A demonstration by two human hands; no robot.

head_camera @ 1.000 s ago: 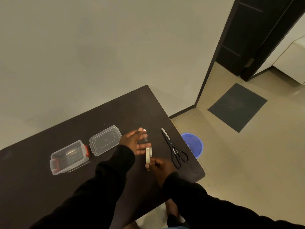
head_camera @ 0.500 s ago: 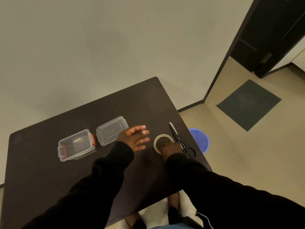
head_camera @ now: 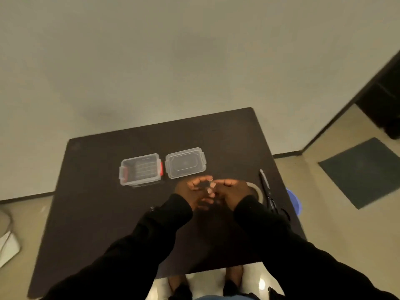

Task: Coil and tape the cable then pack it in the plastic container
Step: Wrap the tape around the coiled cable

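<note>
My left hand [head_camera: 192,191] and my right hand [head_camera: 232,190] meet over the middle of the dark table [head_camera: 97,213], fingertips curled toward each other. Between them they pinch a small clear piece of tape [head_camera: 211,181]; the image is blurred there. The roll of tape [head_camera: 257,189] lies flat on the table just right of my right hand, partly hidden by it. The clear plastic container [head_camera: 140,169] with red clips stands open beyond my left hand, and its lid [head_camera: 185,163] lies beside it on the right. I cannot make out the cable.
Black scissors [head_camera: 266,189] lie along the table's right edge, past the tape roll. A blue bucket [head_camera: 294,201] stands on the floor right of the table. A dark mat [head_camera: 359,173] and a doorway are further right. The wall is behind the table.
My right hand has left the tape roll on the table and come left to meet my left hand. The left hand's fingers have curled in. The camera has swung left and down.
</note>
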